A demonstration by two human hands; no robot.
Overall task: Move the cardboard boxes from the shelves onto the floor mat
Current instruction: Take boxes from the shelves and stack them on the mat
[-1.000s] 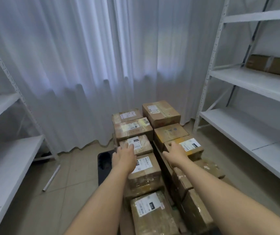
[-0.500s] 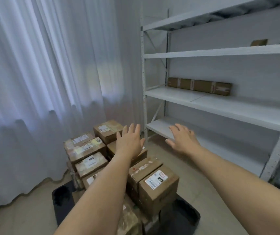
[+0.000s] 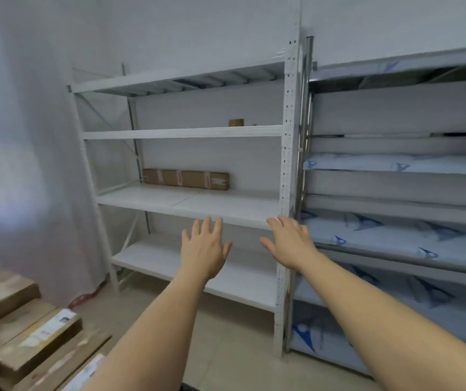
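While our left hand [image 3: 204, 251] and right hand [image 3: 289, 241] hover empty with fingers spread, we see the long cardboard box [image 3: 186, 179] well beyond them, at the back of the white metal shelf [image 3: 186, 204] (smooth, flat, bare in front). Stacked boxes [image 3: 20, 328] sit lower left on the floor.

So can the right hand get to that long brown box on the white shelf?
Probably yes. The right hand is open and empty, and nothing stands between it and the long box, though the box lies far back.
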